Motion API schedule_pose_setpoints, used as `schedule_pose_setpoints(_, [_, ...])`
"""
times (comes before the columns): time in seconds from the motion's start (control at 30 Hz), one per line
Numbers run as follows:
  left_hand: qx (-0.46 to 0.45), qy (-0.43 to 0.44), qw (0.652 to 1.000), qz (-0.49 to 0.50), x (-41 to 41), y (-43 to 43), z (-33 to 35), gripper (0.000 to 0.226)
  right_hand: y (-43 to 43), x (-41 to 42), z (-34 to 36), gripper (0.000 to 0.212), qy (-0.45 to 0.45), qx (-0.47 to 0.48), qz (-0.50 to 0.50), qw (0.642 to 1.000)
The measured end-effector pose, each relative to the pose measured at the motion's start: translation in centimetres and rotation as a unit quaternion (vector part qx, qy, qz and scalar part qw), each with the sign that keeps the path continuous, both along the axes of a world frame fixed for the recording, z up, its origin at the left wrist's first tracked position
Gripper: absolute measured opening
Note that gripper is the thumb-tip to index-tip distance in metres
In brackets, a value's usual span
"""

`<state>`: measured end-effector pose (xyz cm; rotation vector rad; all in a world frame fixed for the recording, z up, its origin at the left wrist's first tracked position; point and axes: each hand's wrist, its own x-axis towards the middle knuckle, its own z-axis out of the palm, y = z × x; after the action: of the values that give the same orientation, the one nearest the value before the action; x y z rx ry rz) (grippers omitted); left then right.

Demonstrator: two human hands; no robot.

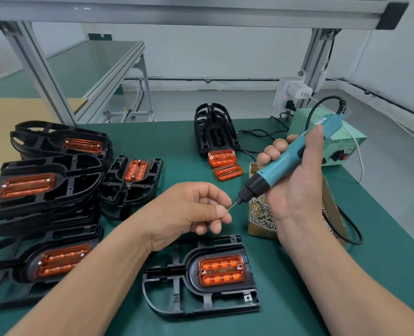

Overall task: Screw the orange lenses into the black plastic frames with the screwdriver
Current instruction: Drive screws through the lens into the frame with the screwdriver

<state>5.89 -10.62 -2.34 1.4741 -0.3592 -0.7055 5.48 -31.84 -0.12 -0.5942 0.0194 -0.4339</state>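
Above the frame [191,275], a screw [228,210] is pinched by the left hand [191,209], the screwdriver [281,166] clasped in the right hand [298,187].

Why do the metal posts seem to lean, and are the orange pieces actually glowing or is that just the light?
Head view: the wide-angle lens tilts the aluminium posts outward towards the picture's edges; the light is soft and even, with faint shadows on the mat; the orange lens likely just catches that light rather than glowing.

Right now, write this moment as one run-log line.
left hand pinches screw | right hand holds screwdriver, bit at screw | lens in frame, holes empty
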Motion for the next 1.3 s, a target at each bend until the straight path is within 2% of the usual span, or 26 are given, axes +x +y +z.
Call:
schedule_pose_setpoints(0.37, [0.022, -0.031, 0.999, -0.016, 0.0, 0.0, 0.0, 0.023, 0.0, 0.2, -0.4, 0.042, 0.027, 0.039, -0.002, 0.999])
schedule_pose_setpoints(0.53, [0.03, -0.015, 0.999, -0.032, 0.1, 0.2, 0.2, 0.025, 0.0, 0.2, -0.6, 0.042, 0.038, 0.047, 0.003, 0.998])
schedule_pose_setpoints(0.63, [0.081, -0.043, 0.996, 0.003, 0.2, 0.3, 0.4, 0.024, -0.2, 0.1, -0.4, 0.041, 0.04, 0.045, 0.009, 0.998])
schedule_pose_setpoints(0.73, [0.195, -0.138, 0.971, 0.0, 0.3, 0.8, 0.6, 0.021, -0.6, -0.1, -0.1, 0.039, 0.037, 0.032, 0.025, 0.998])
schedule_pose_setpoints(0.83, [0.257, -0.212, 0.941, -0.052, 0.3, 1.1, 0.7, 0.023, -0.7, -0.3, 0.3, 0.038, 0.027, 0.006, 0.044, 0.999])
schedule_pose_setpoints(0.97, [0.288, -0.218, 0.926, -0.108, -0.2, 0.9, 0.9, 0.026, -0.4, -0.5, 0.4, 0.037, 0.015, -0.036, 0.076, 0.996])
schedule_pose_setpoints(1.13, [0.4, -0.269, 0.863, -0.15, -0.9, 0.7, 1.0, 0.049, -0.2, -0.8, 0.4, 0.037, -0.007, -0.071, 0.131, 0.989])
schedule_pose_setpoints(1.3, [0.416, -0.278, 0.852, -0.152, -1.1, 0.2, 1.0, 0.048, 0.0, -1.1, 0.6, 0.036, -0.025, -0.1, 0.168, 0.98])
